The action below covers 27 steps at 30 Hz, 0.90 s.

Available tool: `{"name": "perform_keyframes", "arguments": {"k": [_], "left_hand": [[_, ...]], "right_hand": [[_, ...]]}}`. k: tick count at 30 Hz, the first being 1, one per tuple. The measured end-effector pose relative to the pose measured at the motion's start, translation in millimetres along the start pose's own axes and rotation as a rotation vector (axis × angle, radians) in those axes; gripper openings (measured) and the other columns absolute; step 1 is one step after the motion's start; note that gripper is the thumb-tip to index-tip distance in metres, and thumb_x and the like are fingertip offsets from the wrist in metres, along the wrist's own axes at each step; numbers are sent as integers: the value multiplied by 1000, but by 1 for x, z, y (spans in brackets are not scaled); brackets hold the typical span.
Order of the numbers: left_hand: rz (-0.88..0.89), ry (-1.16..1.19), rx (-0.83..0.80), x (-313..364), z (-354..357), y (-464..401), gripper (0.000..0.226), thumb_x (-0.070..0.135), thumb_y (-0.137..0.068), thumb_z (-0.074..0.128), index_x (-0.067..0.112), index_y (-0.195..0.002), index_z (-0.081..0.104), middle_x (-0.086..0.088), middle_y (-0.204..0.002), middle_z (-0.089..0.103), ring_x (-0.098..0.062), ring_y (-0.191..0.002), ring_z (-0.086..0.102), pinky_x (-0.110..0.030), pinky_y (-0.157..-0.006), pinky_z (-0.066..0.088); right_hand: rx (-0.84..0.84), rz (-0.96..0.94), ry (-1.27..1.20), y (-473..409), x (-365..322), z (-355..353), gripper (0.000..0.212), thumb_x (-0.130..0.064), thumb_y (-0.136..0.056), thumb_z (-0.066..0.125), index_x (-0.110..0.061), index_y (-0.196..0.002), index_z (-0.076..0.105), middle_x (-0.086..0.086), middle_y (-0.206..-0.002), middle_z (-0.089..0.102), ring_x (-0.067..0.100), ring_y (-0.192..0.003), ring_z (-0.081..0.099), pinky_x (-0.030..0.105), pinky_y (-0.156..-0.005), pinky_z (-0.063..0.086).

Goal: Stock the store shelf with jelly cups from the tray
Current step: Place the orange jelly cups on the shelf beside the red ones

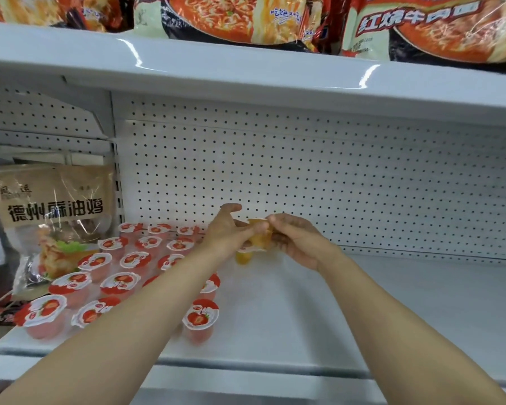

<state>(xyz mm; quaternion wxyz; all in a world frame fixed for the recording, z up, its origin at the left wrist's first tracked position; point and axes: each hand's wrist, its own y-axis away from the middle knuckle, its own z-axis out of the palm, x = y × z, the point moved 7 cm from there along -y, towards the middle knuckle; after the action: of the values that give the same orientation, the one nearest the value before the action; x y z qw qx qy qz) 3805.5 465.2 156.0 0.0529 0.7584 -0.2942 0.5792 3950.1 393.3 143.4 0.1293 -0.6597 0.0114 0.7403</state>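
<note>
At the centre of the frame we see an orange jelly cup (259, 236) pinched between both grips, left hand (228, 229) and right hand (297, 239), above the white shelf (362, 302). Strawberry jelly cups (123, 267) stand in rows at lower left, beside a chicken packet (53, 211).

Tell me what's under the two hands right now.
Both hands, left hand and right hand, hold orange jelly cups; bare white shelf lies below. Their exact count is hidden by fingers.
</note>
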Motion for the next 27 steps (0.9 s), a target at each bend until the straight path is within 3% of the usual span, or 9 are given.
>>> {"name": "perform_keyframes", "arguments": {"k": [2, 5, 7, 9, 13, 20, 24, 27], "left_hand": [[46, -134, -92, 0, 9, -3, 72, 55, -83, 67, 24, -143, 41, -2, -122, 65, -15, -103, 65, -21, -77, 47], [88, -639, -283, -16, 22, -8, 55, 58, -99, 35, 31, -147, 40, 2, -152, 43, -22, -139, 39, -34, -107, 34], [99, -931, -394, -31, 29, -9, 53, 59, -100, 26, 38, -148, 37, 5, -161, 24, -24, -149, 18, -49, -117, 20], [77, -1067, -462, -43, 34, -10, 54, 60, -100, 22, 40, -150, 30, 6, -163, 17, -24, -151, 9, -55, -118, 14], [72, -1111, -513, -58, 41, -12, 59, 59, -101, 22, 37, -155, 18, 10, -164, 11, -24, -151, 6, -54, -119, 12], [118, -1087, -511, -58, 42, -11, 48, 56, -100, 31, 25, -135, 43, -1, -146, 44, -28, -136, 39, -52, -111, 30], [122, -1079, -510, -58, 41, -10, 49, 57, -99, 30, 25, -134, 45, 1, -147, 43, -29, -137, 38, -53, -110, 30], [122, -1056, -508, -57, 41, -10, 43, 56, -99, 32, 22, -121, 49, -2, -140, 48, -29, -131, 42, -53, -107, 34]], "right_hand": [[81, -35, 80, 3, -5, -11, 20, -21, -90, 72, -4, -100, 68, 14, -100, 72, 26, -93, 67, 39, -89, 57], [284, -80, 208, 5, -5, -32, 21, -19, -82, 81, -6, -93, 69, 14, -96, 75, 21, -85, 72, 27, -68, 58], [415, -97, 314, 5, 1, -47, 27, -22, -77, 86, -7, -92, 69, 11, -97, 72, 19, -84, 71, 30, -66, 60], [499, -92, 455, 2, 11, -58, 30, -27, -74, 88, -11, -93, 70, 3, -97, 68, 19, -87, 70, 39, -71, 63], [533, -105, 614, -5, 26, -60, 30, -28, -72, 88, -20, -94, 69, -8, -92, 66, 17, -87, 68, 42, -79, 60], [551, -85, 656, -11, 46, -53, 24, -26, -71, 86, -25, -87, 67, -17, -89, 65, 15, -85, 69, 43, -82, 58], [560, -69, 671, -13, 53, -52, 24, -26, -72, 85, -29, -84, 65, -19, -88, 64, 15, -88, 68, 41, -84, 57], [578, -40, 683, -13, 59, -53, 23, -26, -74, 84, -25, -89, 66, -17, -87, 63, 15, -87, 68, 40, -84, 57]]}}
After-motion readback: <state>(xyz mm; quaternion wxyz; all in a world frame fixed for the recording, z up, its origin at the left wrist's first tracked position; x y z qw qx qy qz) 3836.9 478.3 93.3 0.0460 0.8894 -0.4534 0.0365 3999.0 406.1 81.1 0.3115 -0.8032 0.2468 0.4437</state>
